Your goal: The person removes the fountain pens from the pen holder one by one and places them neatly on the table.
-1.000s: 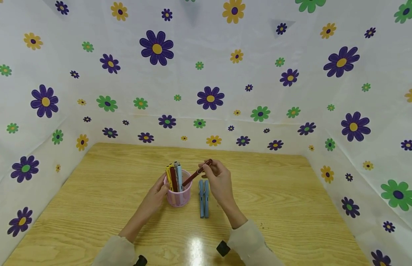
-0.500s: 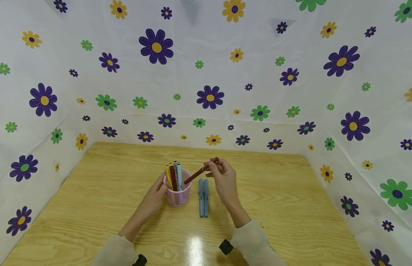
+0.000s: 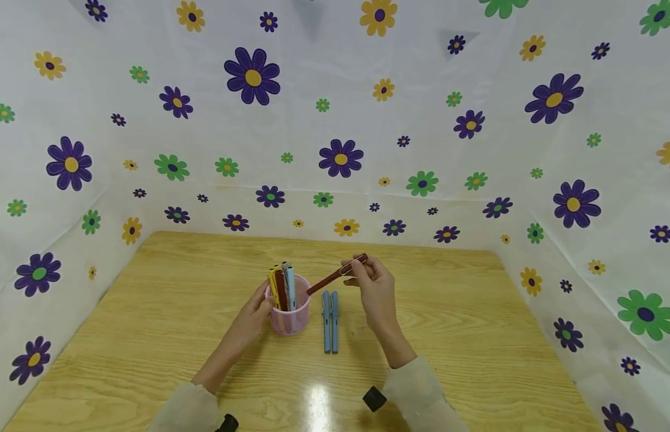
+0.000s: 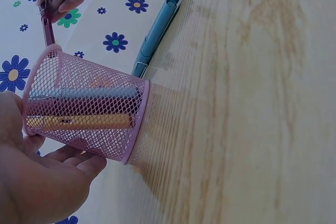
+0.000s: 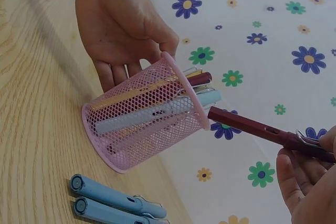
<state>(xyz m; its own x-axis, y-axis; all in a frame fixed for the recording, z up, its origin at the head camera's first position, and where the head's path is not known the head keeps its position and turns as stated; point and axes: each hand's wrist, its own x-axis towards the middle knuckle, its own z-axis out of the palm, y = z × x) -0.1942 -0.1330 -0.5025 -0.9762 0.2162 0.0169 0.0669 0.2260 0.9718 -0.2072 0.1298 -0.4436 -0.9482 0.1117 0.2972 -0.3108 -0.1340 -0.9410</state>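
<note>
My left hand (image 3: 250, 317) grips a pink mesh pen cup (image 3: 288, 323) by its left side, thumb near the rim. Upright inside the cup lean several pens: yellow pens (image 3: 272, 282), a dark red pen (image 3: 281, 291) and a light blue pen (image 3: 291, 288) among them. To the right, my right hand (image 3: 380, 295) pinches another dark red pen (image 5: 252, 127) near its clip end. That pen slants, its lower end at the cup's right rim; in the right wrist view its tip sits just outside the mouth. Two blue pens (image 3: 327, 329) lie side by side between the cup and my right forearm.
The wooden table (image 3: 205, 264) carries all these things. A white flowered cloth (image 3: 302, 132) stands as walls at the back and both sides. Dark wrist-worn blocks (image 3: 374, 398) show at the sleeves.
My right hand has moved right and slightly up with the dark red pen, drawing its lower end from inside the cup to the rim. The left hand and cup stay in place.
</note>
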